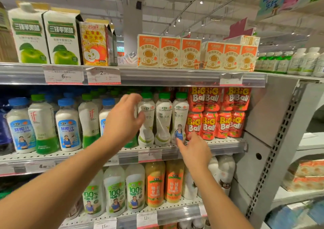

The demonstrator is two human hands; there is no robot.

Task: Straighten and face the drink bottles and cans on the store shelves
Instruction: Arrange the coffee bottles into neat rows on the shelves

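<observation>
Nearest the camera, the right hand reaches with fingers loose toward the waisted coconut-water bottles on the middle shelf; the left hand, fingers spread, hovers at the leftmost one, holding nothing.

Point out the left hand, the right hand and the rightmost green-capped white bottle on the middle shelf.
left hand (122, 119), head view, back of the hand
right hand (194, 149), head view, back of the hand
rightmost green-capped white bottle (180, 113), head view, upper label
</observation>
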